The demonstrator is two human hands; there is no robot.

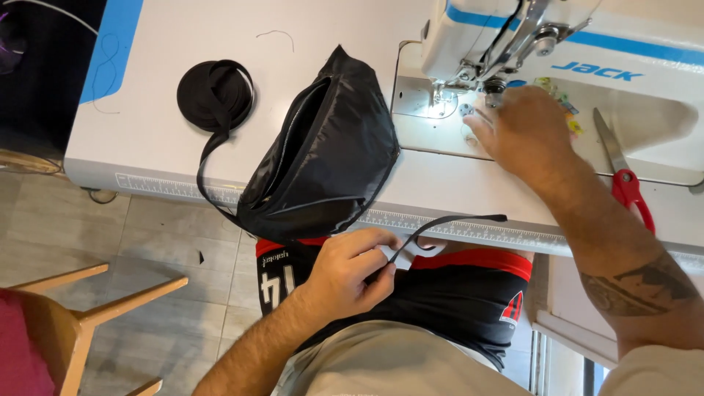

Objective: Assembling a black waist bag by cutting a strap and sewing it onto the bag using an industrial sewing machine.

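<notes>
Sewing workshop — industrial sewing machine (587,51), ruler-edged table (169,110), webbing roll (215,94).

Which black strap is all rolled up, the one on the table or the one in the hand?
The one on the table: the black strap roll lies coiled left of the black bag. The strap piece pinched by the left hand runs out straight.

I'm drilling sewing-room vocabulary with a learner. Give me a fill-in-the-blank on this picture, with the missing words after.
1. The left hand pinches a black ____ at the table's edge.
2. The right hand rests by the needle of the white sewing ____.
3. The scissors right of that hand have ____ handles.
4. Beside the black bag lies a coiled ____ of webbing.

Missing words: strap; machine; red; roll
</notes>
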